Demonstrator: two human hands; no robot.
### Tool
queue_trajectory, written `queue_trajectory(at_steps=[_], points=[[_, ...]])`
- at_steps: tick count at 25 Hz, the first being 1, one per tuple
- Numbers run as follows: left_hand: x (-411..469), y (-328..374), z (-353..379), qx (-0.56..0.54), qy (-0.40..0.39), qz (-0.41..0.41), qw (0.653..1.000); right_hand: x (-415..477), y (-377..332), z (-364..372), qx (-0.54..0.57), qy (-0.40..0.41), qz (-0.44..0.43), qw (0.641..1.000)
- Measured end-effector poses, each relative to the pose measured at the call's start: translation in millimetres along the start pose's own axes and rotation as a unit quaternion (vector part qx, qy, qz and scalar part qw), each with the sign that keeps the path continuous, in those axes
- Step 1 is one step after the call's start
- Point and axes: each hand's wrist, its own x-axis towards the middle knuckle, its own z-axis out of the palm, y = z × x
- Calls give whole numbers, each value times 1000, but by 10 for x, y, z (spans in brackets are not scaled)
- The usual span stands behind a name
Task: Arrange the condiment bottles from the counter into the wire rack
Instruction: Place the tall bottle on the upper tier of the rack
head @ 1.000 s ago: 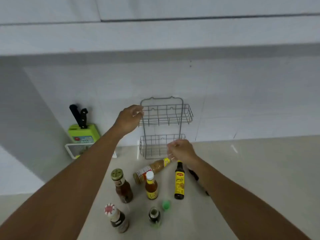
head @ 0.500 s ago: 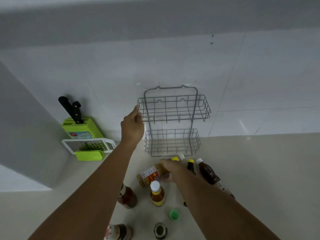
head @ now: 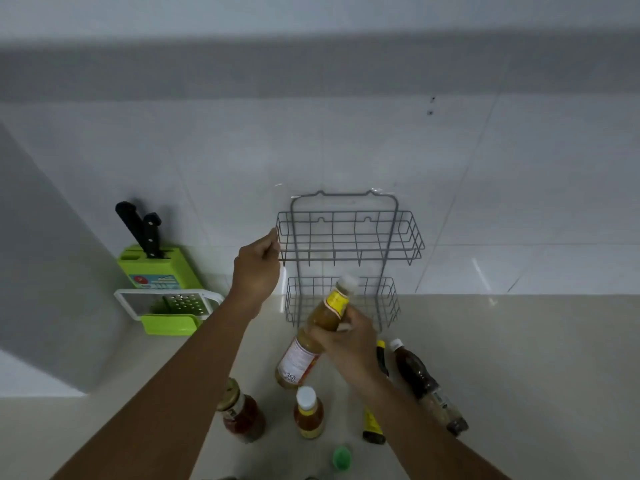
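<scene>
A grey two-tier wire rack (head: pixel 349 216) stands against the white tiled wall, both tiers holding nothing. My left hand (head: pixel 255 271) grips the left end of its upper tier. My right hand (head: pixel 349 344) holds a tall bottle of yellow-brown sauce (head: pixel 318 334) by its upper body, tilted with the white cap toward the lower tier. On the counter stand a red sauce jar (head: pixel 242 415), a small orange bottle (head: pixel 309 414) and a dark bottle with a yellow label (head: pixel 375 424), partly behind my right forearm. A dark brown bottle (head: pixel 427 386) lies on its side at the right.
A green knife block (head: pixel 156 268) with two black-handled knives and a green-and-white grater (head: pixel 169 306) stand left of the rack by the wall. A small green cap (head: pixel 341 457) lies on the counter near the bottom edge. A grey side wall rises at far left.
My right hand has lifted the yellow-brown bottle off the counter and swung it from lying to nearly upright, toward the rack. The left hand stays on the rack. The view has tilted down.
</scene>
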Motion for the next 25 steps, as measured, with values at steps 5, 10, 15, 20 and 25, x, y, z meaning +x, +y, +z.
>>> queue_trajectory(at_steps=[5, 10, 15, 20, 25], points=[[115, -112, -80, -54, -27, -20, 998, -126, -1476, -303, -30, 13, -270, 962], [-1, 6, -84, -39, -34, -4, 999, 403, -2043, -24, -121, 67, -329, 934], [-3, 1, -129, 12, -46, 39, 998, 715, -1899, 309, -221, 87, -298, 925], [-14, 22, -158, 21, -57, 59, 996, 765, -1886, 486, -301, 114, -285, 903], [-36, 24, -180, 2, -74, 44, 996, 849, -1895, 381, -344, -16, -271, 899]])
